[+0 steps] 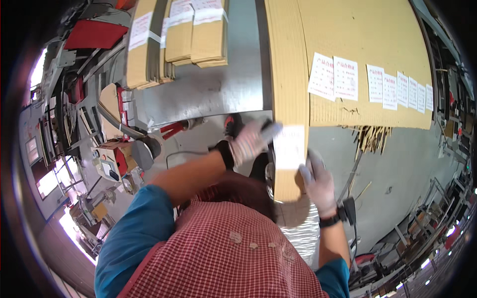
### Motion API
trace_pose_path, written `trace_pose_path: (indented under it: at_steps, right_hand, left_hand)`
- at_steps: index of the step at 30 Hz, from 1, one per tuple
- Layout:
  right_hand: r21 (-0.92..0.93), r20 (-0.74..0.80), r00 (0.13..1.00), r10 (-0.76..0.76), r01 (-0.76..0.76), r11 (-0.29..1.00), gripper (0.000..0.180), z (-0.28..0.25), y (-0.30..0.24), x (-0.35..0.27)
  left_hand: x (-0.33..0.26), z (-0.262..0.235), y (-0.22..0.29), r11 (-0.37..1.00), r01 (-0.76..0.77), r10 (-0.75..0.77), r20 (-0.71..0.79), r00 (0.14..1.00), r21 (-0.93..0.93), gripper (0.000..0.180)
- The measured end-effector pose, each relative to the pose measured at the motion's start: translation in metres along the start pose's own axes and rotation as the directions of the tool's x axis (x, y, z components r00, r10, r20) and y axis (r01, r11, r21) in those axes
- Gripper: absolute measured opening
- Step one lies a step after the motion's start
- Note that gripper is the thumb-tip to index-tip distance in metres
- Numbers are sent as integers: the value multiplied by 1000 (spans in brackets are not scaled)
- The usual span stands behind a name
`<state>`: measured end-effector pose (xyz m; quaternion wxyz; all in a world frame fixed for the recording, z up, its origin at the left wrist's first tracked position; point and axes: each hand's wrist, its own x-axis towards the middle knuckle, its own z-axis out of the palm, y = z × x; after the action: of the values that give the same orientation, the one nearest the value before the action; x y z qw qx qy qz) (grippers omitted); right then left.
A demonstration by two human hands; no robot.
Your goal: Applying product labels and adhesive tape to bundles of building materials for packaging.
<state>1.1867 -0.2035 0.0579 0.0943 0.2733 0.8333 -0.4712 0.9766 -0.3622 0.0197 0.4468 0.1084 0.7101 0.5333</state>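
Observation:
A long stack of tan cardboard strips (289,187) runs toward me, its near end standing out past the table's edge. Across it lies a white paper label (289,155). My left hand (251,142), in a pale glove with greyish fingertips, is at the label's upper left side. Motion smears its fingers, so its grip is unclear. My right hand (319,185), gloved the same way, is closed at the stack's right edge. Its thumb is by the label's lower right corner; the fingers at the side are partly hidden.
On the large cardboard sheet (367,30) at the right, several printed white slips (346,78) lie in a row. Bundles of banded cardboard strips (208,37) rest on the grey metal table (218,89). A red-handled tool (174,130) and machinery (117,161) are at the left.

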Motion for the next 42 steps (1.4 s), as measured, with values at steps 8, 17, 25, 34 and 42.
trace_pose_path:
  at_steps: [8, 17, 25, 34, 42]
  right_hand:
    - [-413, 256, 956, 147, -29, 910, 57, -44, -46, -18]
    - [-259, 321, 941, 105, -19, 966, 31, -81, -74, 88]
    - [751, 495, 869, -11, -421, 508, 56, 12, 96, 124]
    - [-256, -214, 968, -128, 71, 964, 100, 51, -41, 44]
    - [-163, -159, 977, -143, 117, 980, 101, 22, -56, 40]
  left_hand:
    - [-82, 15, -54, 996, 33, 7, 477, 879, -77, 36]
    - [-39, -30, -28, 865, 255, -81, 382, 921, -431, 20]
    - [40, 35, -161, 868, 215, -42, 366, 930, -448, 39]
    - [-5, -35, -57, 986, 166, -166, 45, 985, -1, 29]
    - [-13, -2, -16, 952, -232, 179, 249, 952, 199, 25]
